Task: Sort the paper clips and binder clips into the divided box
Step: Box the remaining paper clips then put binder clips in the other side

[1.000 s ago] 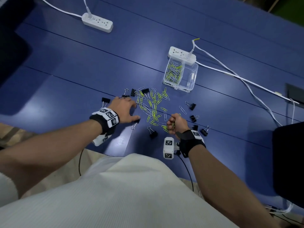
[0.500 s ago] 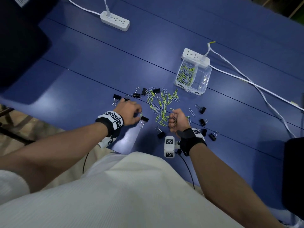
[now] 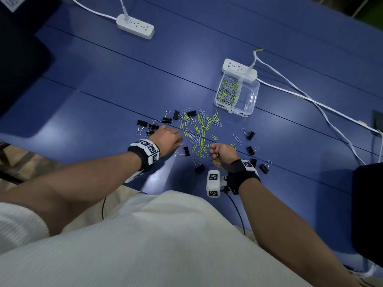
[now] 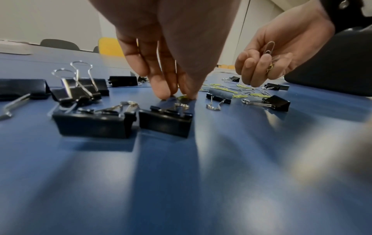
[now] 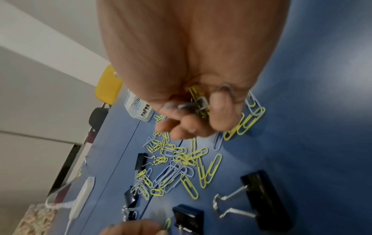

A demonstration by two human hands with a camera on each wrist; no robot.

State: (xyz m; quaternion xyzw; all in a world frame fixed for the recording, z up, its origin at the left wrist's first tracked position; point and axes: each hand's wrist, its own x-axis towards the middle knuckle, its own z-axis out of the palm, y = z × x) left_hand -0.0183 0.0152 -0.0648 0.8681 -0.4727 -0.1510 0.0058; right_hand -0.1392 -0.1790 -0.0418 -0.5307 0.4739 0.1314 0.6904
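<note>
Green and silver paper clips [image 3: 200, 131] lie scattered on the blue table, ringed by black binder clips [image 3: 250, 135]. My right hand [image 3: 221, 152] is curled round a bunch of paper clips [image 5: 198, 103], just right of the pile. My left hand [image 3: 167, 138] reaches down at the pile's left edge; its fingertips [image 4: 163, 92] pinch a green paper clip [image 4: 182, 97] against the table. The clear divided box [image 3: 236, 94] stands beyond the pile; its left compartment holds paper clips, its right one looks empty.
A white power strip [image 3: 238, 69] with cables touches the box's far side. Another power strip [image 3: 135, 26] lies far back left. Binder clips [image 4: 94, 122] sit close to my left wrist. A dark object [image 3: 369, 214] stands at the right edge.
My left hand has closed from flat on the table to a fingertip pinch at the pile's left edge. The right hand keeps its bunch of clips, nearly still.
</note>
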